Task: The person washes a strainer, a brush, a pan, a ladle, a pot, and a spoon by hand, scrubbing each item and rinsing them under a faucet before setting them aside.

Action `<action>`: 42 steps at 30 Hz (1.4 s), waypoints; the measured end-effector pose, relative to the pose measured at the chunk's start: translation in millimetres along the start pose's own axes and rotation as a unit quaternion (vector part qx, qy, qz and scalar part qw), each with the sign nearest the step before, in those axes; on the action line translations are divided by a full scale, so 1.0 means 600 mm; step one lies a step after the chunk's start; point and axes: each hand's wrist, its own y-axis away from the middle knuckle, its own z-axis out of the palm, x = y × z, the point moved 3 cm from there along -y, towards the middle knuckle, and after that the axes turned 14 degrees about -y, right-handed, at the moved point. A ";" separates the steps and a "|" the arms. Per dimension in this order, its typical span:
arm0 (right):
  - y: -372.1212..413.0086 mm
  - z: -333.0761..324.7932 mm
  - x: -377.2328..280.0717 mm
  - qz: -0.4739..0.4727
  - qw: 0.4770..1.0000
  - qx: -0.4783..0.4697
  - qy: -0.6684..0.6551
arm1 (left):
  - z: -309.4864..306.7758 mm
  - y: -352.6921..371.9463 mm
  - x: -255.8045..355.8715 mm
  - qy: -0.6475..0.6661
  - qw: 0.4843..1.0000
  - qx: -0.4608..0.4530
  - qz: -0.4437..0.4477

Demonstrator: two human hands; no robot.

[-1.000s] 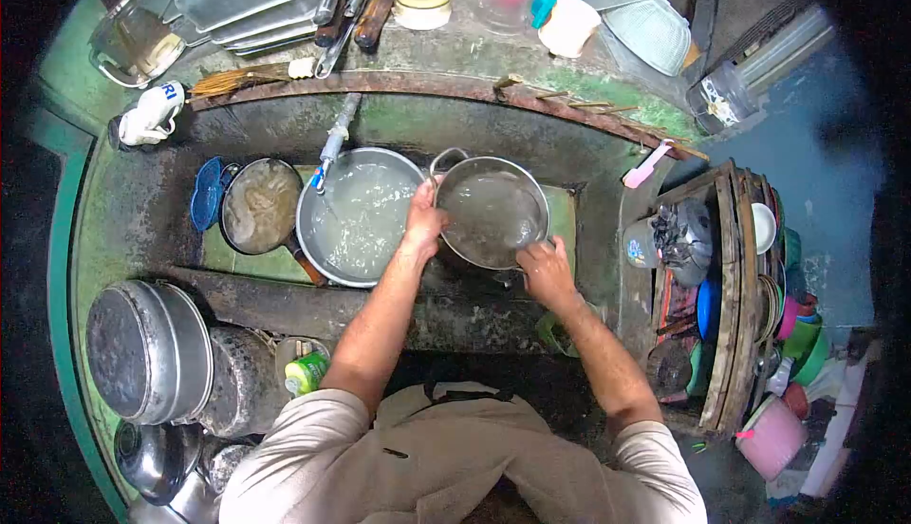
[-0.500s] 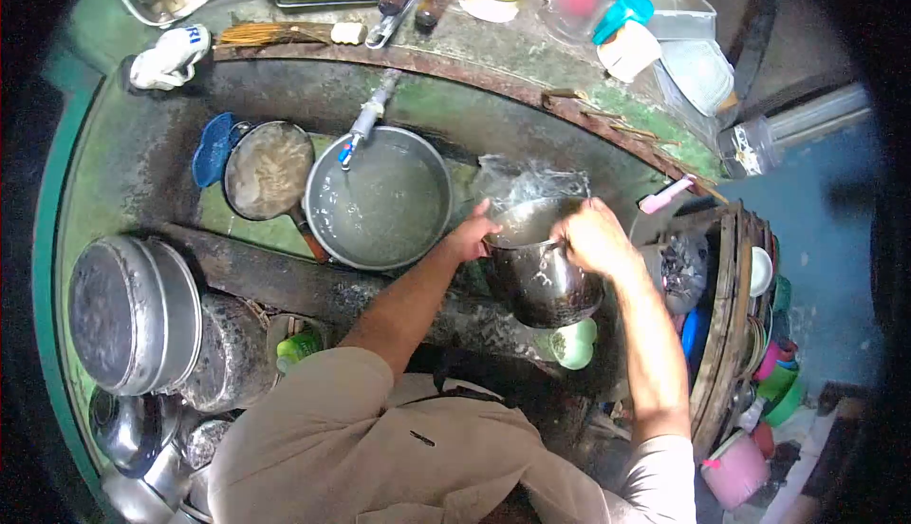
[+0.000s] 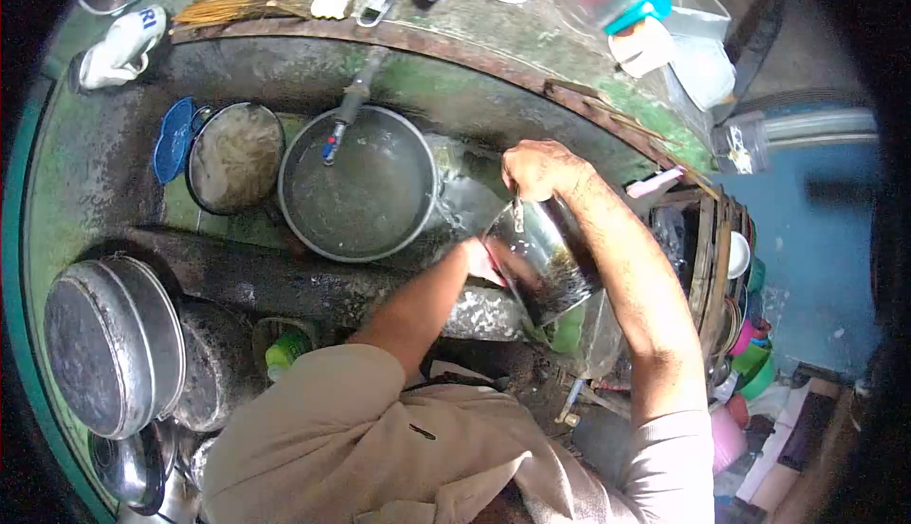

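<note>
A dark, soot-stained metal pot [image 3: 546, 253] is tipped on its side, its mouth toward the left and its blackened base toward the lower right. My right hand [image 3: 543, 169] is closed around its upper rim. My left hand [image 3: 482, 264] grips the lower side near the mouth, with its fingers partly hidden. Water [image 3: 465, 196] spreads on the basin floor in front of the pot's mouth. Just left of it stands a large round metal basin [image 3: 356, 225] filled with cloudy water, under a tap [image 3: 332, 140]. The inside of the pot is out of sight.
A pan of cloudy liquid [image 3: 235, 159] and a blue plastic piece [image 3: 174, 140] lie at the left. Large stacked pots [image 3: 114, 344] stand at lower left. A stick brush [image 3: 242, 11] rests on the ledge. A wooden rack [image 3: 707, 277] borders the right.
The pot has gone from nearly upright to tipped toward the left. My right hand has risen with its rim, and water now runs over the basin floor. The view has shifted slightly.
</note>
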 end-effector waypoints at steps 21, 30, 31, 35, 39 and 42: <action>-0.090 0.187 -0.158 -0.182 0.971 0.154 0.017 | -0.141 0.462 0.193 0.000 0.717 0.652 0.248; -0.233 0.273 -0.213 -0.057 0.972 0.204 -0.104 | -0.138 0.527 0.225 -0.156 0.570 0.783 0.194; -0.232 0.261 -0.226 -0.044 0.969 0.228 -0.079 | -0.143 0.511 0.227 -0.197 0.556 0.784 0.194; -0.271 0.275 -0.234 -0.086 0.960 0.199 -0.178 | -0.145 0.458 0.253 -0.137 0.627 0.721 0.259; -0.263 0.242 -0.215 -0.124 0.857 0.344 -0.362 | -0.161 0.483 0.253 -0.284 0.568 0.743 0.209; -0.315 0.276 -0.185 -0.042 0.695 0.308 -0.648 | -0.120 0.464 0.221 -0.523 0.451 0.723 0.026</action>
